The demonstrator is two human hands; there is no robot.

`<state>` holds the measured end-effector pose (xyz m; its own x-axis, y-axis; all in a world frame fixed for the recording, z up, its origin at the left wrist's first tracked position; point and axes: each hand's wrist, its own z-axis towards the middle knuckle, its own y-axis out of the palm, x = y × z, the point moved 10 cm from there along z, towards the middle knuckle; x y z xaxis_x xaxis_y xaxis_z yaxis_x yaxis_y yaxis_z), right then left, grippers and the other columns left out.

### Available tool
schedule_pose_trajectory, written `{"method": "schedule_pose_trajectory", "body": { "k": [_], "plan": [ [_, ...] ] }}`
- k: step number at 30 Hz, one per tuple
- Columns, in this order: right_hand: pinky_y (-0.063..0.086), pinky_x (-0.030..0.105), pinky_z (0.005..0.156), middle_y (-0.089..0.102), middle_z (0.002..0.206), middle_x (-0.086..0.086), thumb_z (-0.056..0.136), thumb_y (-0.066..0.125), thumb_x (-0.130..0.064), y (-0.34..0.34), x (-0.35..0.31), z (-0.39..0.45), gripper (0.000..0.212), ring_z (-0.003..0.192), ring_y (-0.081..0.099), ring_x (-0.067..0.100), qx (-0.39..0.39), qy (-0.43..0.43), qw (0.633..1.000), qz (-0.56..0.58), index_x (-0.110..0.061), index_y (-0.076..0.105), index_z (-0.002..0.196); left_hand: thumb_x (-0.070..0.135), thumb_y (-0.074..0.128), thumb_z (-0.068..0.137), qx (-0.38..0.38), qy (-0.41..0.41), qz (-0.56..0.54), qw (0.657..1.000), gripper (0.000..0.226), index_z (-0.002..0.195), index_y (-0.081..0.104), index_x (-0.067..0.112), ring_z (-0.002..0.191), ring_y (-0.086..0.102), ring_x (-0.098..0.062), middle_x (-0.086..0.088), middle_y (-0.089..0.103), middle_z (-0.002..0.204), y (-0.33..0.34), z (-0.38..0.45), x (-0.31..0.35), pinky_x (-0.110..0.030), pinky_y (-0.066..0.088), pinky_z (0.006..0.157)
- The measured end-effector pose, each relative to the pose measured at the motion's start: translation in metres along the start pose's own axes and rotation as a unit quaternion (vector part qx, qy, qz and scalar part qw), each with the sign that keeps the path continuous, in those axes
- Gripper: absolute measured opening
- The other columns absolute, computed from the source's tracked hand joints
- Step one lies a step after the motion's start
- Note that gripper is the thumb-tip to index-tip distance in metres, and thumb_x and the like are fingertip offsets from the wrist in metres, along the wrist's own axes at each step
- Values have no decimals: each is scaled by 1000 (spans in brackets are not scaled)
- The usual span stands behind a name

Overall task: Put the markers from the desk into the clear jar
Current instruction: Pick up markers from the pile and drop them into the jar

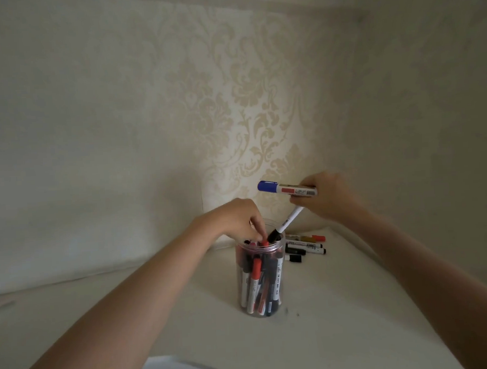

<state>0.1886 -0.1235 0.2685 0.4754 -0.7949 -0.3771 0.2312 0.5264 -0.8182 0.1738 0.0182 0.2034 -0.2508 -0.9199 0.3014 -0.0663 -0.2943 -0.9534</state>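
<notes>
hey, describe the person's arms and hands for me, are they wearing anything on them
Both arms are bare from as far up the forearm as the picture shows down to the fingers. No sleeves, gloves, watch or bracelets show on the left hand or the right hand. I see no rings, though the fingers are too blurred to be sure.

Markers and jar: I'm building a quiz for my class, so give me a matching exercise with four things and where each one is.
Things:
1. blue-capped marker
2. black-capped marker
3. jar
4. loose markers

Places:
A. lying on the desk behind the jar
B. standing on the desk, part full of markers
C. held level in the right hand
D. held slanting, cap at the jar's mouth

Pairs: 1-C, 2-D, 3-B, 4-A
</notes>
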Motion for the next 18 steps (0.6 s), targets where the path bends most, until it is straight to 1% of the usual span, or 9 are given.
{"method": "schedule_pose_trajectory", "body": {
  "k": [2,3,5,6,8,10,13,16,18],
  "plan": [
    [39,17,49,60,70,-6,84,69,-28,4,-14,5,20,58,54,10,-5,-14,1000,-15,-13,72,98,14,69,85,94,4,-89,992,12,95,72,20,82,62,-3,15,67,90,-25,0,-6,-12,41,69],
    [40,17,49,62,73,-4,86,68,-28,6,-21,8,21,60,55,11,-6,-21,999,-26,-13,72,99,16,72,84,109,9,-123,986,18,100,69,20,89,64,-6,12,68,98,-29,-1,-8,-12,44,73],
    [39,17,48,61,74,-2,88,65,-28,8,-31,13,21,58,54,11,-3,-27,999,-34,-13,71,100,25,76,81,78,23,-152,985,37,116,63,21,101,65,-10,9,67,112,-18,1,-7,-21,51,87],
    [38,17,47,60,72,-2,88,65,-28,9,-33,15,20,56,53,10,0,-24,999,-21,-12,71,98,27,75,82,73,27,-162,984,39,118,62,20,104,65,-11,7,68,115,-14,1,-6,-26,52,92],
    [41,15,47,64,68,0,87,65,-27,15,-32,18,18,53,56,9,-8,-13,999,32,-12,72,94,27,69,88,103,45,-198,974,28,113,66,16,103,68,-11,5,72,109,-14,-1,-3,-31,52,97],
    [43,13,47,69,67,2,88,64,-28,25,-29,17,18,51,60,8,-33,2,996,85,-12,71,92,22,65,92,117,56,-247,960,19,108,68,13,96,72,-10,3,76,102,-11,-4,-5,-32,54,95],
    [40,14,41,62,65,-3,91,59,-36,21,-18,14,17,45,53,6,-33,37,989,140,-20,62,86,16,62,94,114,42,-295,948,14,106,66,12,95,73,-15,0,76,103,-5,-7,-14,-35,57,91],
    [35,21,44,50,59,-1,91,51,-49,-5,3,15,35,46,42,11,7,71,991,110,-19,53,72,15,65,91,163,14,-336,927,14,105,63,12,98,70,-19,-3,70,105,-14,-10,-27,-40,57,91],
    [35,24,47,48,60,1,95,38,-54,-6,12,12,48,48,42,13,-30,97,992,78,-13,55,77,8,64,91,163,9,-425,890,19,109,58,10,95,71,-22,-8,66,103,-15,-12,-30,-42,58,90]
  ]
}}
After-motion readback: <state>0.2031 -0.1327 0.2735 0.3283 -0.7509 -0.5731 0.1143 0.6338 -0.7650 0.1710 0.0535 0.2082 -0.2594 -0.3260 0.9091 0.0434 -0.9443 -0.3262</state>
